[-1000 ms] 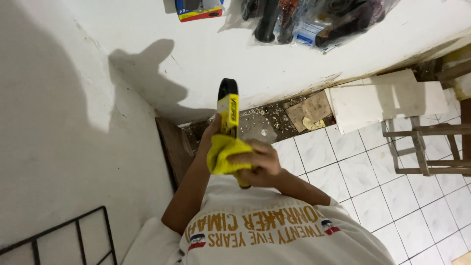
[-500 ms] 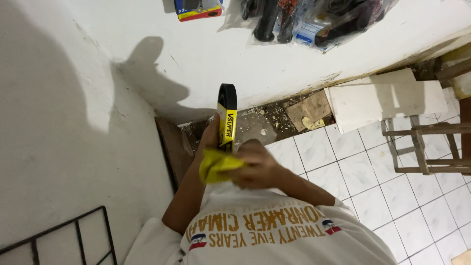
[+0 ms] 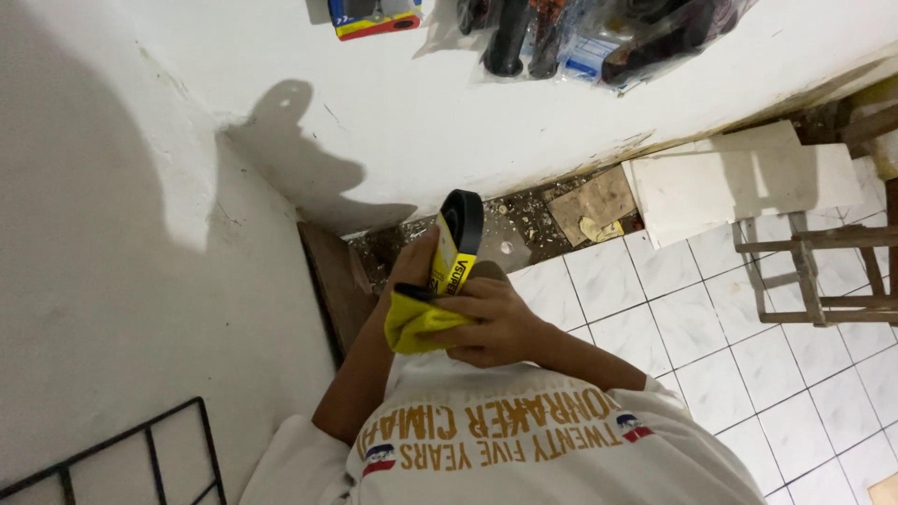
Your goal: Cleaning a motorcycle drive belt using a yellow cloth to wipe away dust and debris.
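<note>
My left hand (image 3: 410, 273) grips a black tool with a yellow label (image 3: 456, 232) and holds it upright in front of my chest. My right hand (image 3: 502, 323) presses a bunched yellow cloth (image 3: 417, 323) against the lower part of the tool, just beneath the label. The cloth and my fingers hide the tool's lower end. My white shirt with gold print fills the bottom of the view.
White floor tiles (image 3: 692, 318) spread to the right. A wooden frame (image 3: 814, 271), a white board (image 3: 739, 178) and a cardboard scrap (image 3: 589, 201) lie along the wall base amid debris. Packaged tools (image 3: 599, 37) hang on the white wall. A black wire grid (image 3: 140, 449) sits lower left.
The right hand has slid the yellow cloth down the tool towards my body. The tool's top has tilted slightly to the right.
</note>
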